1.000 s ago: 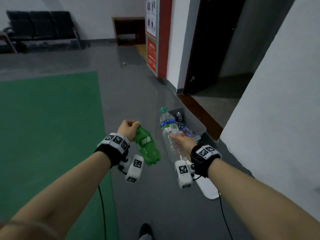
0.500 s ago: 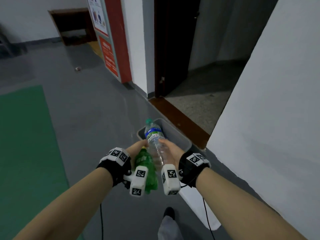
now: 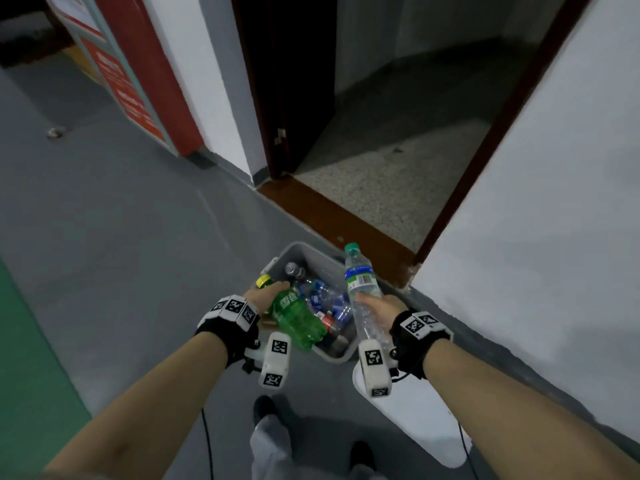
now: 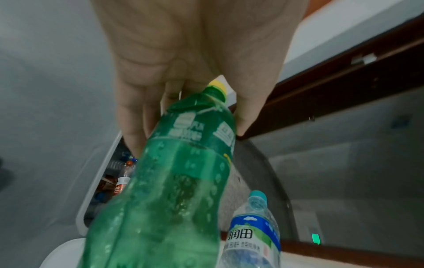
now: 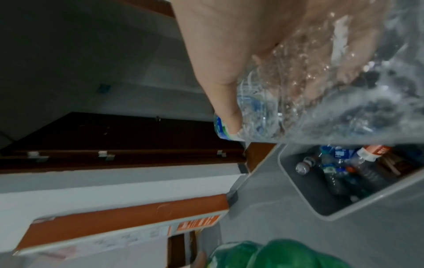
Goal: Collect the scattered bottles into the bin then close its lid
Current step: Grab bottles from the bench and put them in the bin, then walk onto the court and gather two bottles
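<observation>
My left hand (image 3: 266, 296) grips a green soda bottle (image 3: 296, 315) with a yellow cap near its neck, and the bottle (image 4: 165, 190) hangs over the left side of the open grey bin (image 3: 304, 249). My right hand (image 3: 379, 308) holds a clear water bottle (image 3: 362, 289) with a blue label and green cap, upright over the bin's right side. Seen from the right wrist, the clear bottle (image 5: 321, 101) lies against the palm above the bin (image 5: 296, 197). Several bottles (image 3: 322, 299) lie inside the bin. Its white lid (image 3: 415, 420) lies on the floor beside it.
The bin stands on grey floor by a white wall (image 3: 536, 220) to the right and a dark doorway (image 3: 363, 116) with a brown threshold (image 3: 329, 216) beyond. A green mat (image 3: 24, 358) lies at the left. My feet (image 3: 265, 410) are just short of the bin.
I have walked up to the bin; both hands, each holding its bottle, went from mid-air short of the bin to right over its opening.
</observation>
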A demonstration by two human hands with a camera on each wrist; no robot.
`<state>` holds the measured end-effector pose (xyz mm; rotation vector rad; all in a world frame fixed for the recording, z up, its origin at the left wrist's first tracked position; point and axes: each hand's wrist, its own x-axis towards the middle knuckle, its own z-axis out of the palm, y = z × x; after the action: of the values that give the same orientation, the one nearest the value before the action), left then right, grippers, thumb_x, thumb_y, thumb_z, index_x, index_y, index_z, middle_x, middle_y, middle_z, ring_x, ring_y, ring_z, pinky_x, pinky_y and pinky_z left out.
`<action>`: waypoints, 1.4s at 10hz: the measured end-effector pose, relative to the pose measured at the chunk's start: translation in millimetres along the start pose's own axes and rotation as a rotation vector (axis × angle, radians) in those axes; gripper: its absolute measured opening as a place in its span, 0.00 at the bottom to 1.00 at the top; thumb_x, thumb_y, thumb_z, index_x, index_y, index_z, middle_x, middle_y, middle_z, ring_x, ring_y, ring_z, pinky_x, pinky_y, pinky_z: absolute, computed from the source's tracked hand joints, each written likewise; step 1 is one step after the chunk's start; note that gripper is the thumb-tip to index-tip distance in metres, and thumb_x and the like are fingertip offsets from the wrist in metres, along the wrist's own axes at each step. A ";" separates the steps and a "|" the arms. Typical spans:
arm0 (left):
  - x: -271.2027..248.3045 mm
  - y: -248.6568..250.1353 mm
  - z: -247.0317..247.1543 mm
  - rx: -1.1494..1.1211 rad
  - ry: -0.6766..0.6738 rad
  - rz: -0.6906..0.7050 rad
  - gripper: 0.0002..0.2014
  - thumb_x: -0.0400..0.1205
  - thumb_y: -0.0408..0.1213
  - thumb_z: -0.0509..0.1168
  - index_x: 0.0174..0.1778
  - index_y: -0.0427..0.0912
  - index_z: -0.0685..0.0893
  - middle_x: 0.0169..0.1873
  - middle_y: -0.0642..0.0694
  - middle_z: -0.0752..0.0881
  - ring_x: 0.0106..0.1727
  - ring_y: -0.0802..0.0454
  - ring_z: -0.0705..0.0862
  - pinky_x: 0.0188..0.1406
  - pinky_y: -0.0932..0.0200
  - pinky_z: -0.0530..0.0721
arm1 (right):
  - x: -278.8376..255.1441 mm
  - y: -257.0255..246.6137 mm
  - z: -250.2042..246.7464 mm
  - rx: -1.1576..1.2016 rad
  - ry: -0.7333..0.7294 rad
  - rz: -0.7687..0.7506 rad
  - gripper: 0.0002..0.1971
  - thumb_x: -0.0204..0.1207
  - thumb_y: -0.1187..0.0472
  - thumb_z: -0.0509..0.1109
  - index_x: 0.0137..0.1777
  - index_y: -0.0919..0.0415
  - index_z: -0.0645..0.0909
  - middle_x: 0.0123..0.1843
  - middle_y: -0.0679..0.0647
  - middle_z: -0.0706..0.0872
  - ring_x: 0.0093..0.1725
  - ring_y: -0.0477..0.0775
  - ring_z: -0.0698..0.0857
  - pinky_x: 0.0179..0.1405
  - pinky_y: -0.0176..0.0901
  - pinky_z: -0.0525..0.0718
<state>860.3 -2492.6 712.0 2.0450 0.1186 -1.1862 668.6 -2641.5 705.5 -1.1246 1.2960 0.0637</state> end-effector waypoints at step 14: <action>-23.4 131.4 -414.5 -0.201 0.395 0.276 0.07 0.84 0.37 0.60 0.49 0.39 0.80 0.40 0.47 0.83 0.38 0.52 0.82 0.40 0.59 0.81 | -80.4 -362.7 468.9 -0.469 -0.616 -0.461 0.11 0.80 0.61 0.62 0.35 0.56 0.74 0.34 0.48 0.80 0.31 0.46 0.79 0.32 0.38 0.70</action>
<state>1196.1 -2311.3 921.7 2.0138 0.1350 -0.5710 1196.6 -2463.9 923.6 -1.6191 0.4610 0.3562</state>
